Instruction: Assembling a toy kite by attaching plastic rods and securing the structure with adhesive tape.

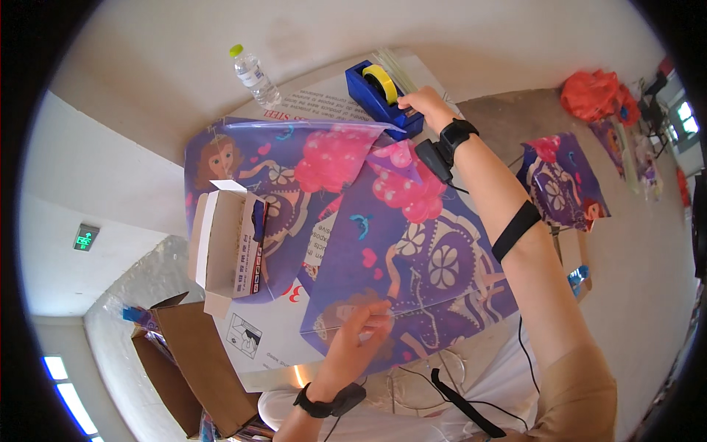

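Note:
On the table, a purple printed plastic sheet [442, 265] with a cartoon princess and pink balloons lies in front of me. My left hand [359, 339] rests at its near edge, fingers loosely bent and apart against the surface. At the far side stands a blue tape dispenser [361, 88] holding a yellow-cored roll of tape [381, 82]. My right hand [426, 105] reaches to the dispenser's cutting end, thumb and fingers pinched together there; the strip of tape itself is too small to see. A second matching sheet [228, 140] lies partly under the first one.
An open white carton [221, 243] stands on the left of the table. A water bottle [255, 77] is at the back. Left below sits an open brown cardboard box [195, 361]. To the right are another printed piece [560, 180] and a red plastic bag [593, 96].

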A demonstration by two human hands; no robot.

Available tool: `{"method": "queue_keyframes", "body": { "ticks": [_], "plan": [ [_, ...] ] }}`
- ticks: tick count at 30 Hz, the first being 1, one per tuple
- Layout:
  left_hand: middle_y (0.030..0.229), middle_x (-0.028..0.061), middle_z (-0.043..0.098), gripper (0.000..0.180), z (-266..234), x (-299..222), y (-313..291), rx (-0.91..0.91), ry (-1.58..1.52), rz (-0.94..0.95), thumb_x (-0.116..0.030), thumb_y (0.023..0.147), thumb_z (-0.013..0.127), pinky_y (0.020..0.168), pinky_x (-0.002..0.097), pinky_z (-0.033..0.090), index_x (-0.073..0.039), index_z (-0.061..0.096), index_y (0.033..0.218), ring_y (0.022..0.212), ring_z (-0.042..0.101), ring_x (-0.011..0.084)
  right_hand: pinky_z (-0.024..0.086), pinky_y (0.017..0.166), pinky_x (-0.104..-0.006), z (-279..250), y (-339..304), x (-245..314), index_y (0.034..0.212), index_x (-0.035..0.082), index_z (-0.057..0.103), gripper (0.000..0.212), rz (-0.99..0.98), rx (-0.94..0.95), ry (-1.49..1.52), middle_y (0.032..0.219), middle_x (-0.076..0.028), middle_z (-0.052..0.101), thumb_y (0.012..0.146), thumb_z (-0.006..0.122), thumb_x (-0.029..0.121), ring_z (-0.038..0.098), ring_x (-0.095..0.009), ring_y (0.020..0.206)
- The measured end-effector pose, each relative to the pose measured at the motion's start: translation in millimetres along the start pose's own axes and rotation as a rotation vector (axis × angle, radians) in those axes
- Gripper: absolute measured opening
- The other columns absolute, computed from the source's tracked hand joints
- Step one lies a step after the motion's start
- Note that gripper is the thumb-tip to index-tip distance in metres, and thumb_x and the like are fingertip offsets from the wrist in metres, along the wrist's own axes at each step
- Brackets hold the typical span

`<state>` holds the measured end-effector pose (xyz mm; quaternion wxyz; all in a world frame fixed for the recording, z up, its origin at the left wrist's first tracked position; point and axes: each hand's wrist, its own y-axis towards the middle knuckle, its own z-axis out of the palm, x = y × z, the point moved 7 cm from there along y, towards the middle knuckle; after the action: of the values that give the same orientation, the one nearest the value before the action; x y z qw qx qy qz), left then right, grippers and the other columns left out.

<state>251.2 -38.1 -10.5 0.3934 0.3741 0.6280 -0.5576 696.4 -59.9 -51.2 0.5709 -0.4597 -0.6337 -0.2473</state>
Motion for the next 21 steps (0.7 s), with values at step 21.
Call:
{"method": "queue_keyframes", "body": {
  "ticks": [21],
  "plan": [
    [0.124, 0.0075, 0.056, 0.037, 35, -25, -40, 0.059, -0.003, -0.027, 0.0, 0.092, 0.054, 0.093, 0.0311, 0.044, -0.002, 0.051, 0.128, 0.111, 0.057, 0.0173, 0.037, 0.056, -0.0292, -14, -60, -11, 0.067, 0.001, 0.065, 0.017, -0.194, -0.351, 0.515, 0.069, -0.006, 0.064, 0.074, 0.07, 0.015, 0.053, -0.013, 0.062]
  ]
}}
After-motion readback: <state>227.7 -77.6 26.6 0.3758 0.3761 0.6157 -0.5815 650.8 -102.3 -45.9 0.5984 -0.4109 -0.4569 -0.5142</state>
